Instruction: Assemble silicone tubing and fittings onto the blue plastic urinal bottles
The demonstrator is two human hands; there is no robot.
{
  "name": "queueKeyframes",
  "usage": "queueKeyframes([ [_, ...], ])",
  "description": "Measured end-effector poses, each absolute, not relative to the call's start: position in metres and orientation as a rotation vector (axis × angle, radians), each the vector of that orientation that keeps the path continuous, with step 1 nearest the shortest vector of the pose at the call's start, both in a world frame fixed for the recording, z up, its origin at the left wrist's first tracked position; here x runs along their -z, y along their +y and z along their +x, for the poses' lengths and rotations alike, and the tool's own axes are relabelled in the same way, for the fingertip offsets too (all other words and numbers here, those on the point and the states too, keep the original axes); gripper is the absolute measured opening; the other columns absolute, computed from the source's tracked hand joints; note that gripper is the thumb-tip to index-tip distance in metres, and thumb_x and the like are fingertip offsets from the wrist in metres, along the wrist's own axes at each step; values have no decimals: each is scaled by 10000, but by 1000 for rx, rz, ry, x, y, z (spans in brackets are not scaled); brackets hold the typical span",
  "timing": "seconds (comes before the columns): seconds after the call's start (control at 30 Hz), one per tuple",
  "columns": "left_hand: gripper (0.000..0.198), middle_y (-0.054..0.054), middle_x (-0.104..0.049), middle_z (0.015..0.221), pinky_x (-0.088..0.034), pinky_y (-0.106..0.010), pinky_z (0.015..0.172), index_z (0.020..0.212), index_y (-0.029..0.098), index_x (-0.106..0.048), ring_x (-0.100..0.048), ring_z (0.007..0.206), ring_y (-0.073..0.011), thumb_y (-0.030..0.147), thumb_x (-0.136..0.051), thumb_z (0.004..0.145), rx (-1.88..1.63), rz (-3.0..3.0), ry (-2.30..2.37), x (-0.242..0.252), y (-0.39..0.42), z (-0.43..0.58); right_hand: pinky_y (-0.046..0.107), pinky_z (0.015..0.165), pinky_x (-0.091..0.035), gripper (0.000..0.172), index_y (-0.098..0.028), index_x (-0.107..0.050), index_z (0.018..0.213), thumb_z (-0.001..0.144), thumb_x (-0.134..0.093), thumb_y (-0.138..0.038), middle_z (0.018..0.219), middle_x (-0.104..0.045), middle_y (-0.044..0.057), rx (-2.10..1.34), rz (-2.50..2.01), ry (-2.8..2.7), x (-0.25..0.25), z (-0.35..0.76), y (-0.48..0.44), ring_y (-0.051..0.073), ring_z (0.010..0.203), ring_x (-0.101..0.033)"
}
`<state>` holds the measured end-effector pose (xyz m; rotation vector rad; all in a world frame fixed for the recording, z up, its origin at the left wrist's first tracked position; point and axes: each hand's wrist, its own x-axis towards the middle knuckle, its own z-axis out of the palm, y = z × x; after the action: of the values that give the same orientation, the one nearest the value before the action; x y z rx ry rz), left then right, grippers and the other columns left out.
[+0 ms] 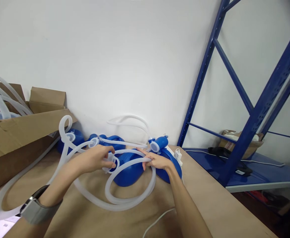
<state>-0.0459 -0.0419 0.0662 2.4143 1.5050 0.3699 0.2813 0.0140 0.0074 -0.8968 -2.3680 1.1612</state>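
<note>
My left hand [97, 159], a watch on its wrist, curls its fingers round a translucent white collar [107, 170] at the mouth of a large blue rounded body [127, 172]. My right hand [157, 160] pinches a translucent white hose [132, 206] that lies in loops in front of the blue body. The index finger of that hand points out over the loop. To its right rests another blue body [164, 172], with a smaller blue bulb [163, 142] above it. Further blue pieces [114, 140] with white collars lie behind my left hand.
At the left stands an open cardboard box [33, 124] with hoses sticking out. A phone [2, 228] lies at the table's near left corner. A thin white cable [157, 221] crosses the near table. Blue metal shelving [249, 109] rises at the right, holding a smaller carton [246, 147].
</note>
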Motion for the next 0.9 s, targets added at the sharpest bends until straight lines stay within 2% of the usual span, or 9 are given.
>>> queueKeyframes([
  [0.07, 496, -59, -684, 938, -463, -329, 711, 1099, 209, -693, -646, 858, -266, 593, -647, 788, -404, 2427, 1505, -62, -42, -36, 403, 1242, -308, 146, -250, -763, 732, 832, -657, -256, 1522, -570, -7, -1119, -877, -2422, -7, 280, 14, 260, 1629, -73],
  [0.17, 412, -56, -673, 900, -439, -333, 682, 1017, 205, -680, -629, 824, -259, 542, -639, 784, -428, 2463, 1494, -58, -43, -27, 394, 1202, -374, 53, -242, -745, 854, 836, -700, -263, 1512, -539, 20, -876, -951, -2414, -1, 272, 19, 280, 1531, -357],
  [0.27, 423, -53, -670, 881, -425, -339, 676, 1003, 203, -653, -626, 816, -264, 559, -653, 773, -446, 2478, 1496, -55, -42, -25, 458, 1152, -424, 338, -227, -659, 1150, 832, -755, -292, 1387, -554, 84, -610, -1090, -2298, 12, 259, 26, 274, 1298, -547],
  [0.37, 475, -72, -690, 936, -429, -351, 700, 981, 198, -633, -643, 863, -287, 596, -709, 734, -449, 2454, 1582, -53, -41, -27, 520, 1186, -358, 509, -229, -539, 1348, 888, -728, -336, 1342, -524, 102, -498, -1140, -2215, 24, 246, 30, 294, 1327, -477],
  [0.47, 427, -101, -703, 908, -416, -368, 682, 835, 202, -616, -656, 852, -316, 615, -694, 757, -370, 2431, 1713, -51, -40, -27, 510, 1226, -303, 619, -326, -447, 1509, 946, -695, -403, 1380, -493, 83, -436, -1116, -2222, 31, 240, 29, 291, 1398, -418],
  [0.57, 403, -105, -694, 809, -387, -367, 640, 723, 214, -576, -660, 779, -316, 597, -647, 824, -269, 2419, 1752, -52, -44, -22, 483, 1245, -297, 599, -398, -442, 1546, 987, -650, -454, 1423, -477, 69, -445, -1077, -2245, 33, 239, 25, 277, 1418, -426],
  [0.7, 322, -133, -707, 892, -409, -378, 697, 793, 196, -609, -678, 877, -340, 503, -679, 856, -189, 2508, 1771, -53, -54, -15, 468, 1261, -289, 585, -397, -423, 1563, 1015, -592, -509, 1579, -415, 46, -454, -1029, -2237, 39, 235, 21, 271, 1492, -375],
  [0.8, 247, -123, -717, 929, -425, -371, 723, 882, 181, -640, -683, 904, -327, 417, -706, 854, -129, 2594, 1737, -50, -55, -16, 485, 1240, -315, 679, -382, -397, 1586, 975, -653, -528, 1531, -502, 54, -397, -1040, -2196, 42, 234, 23, 285, 1455, -430],
  [0.9, 170, -112, -721, 930, -431, -361, 725, 933, 174, -663, -676, 880, -308, 306, -701, 833, -216, 2655, 1612, -44, -49, -25, 549, 1213, -331, 939, -370, -349, 1616, 825, -805, -590, 1539, -515, 81, -363, -1161, -2109, 42, 236, 27, 343, 1457, -430],
])
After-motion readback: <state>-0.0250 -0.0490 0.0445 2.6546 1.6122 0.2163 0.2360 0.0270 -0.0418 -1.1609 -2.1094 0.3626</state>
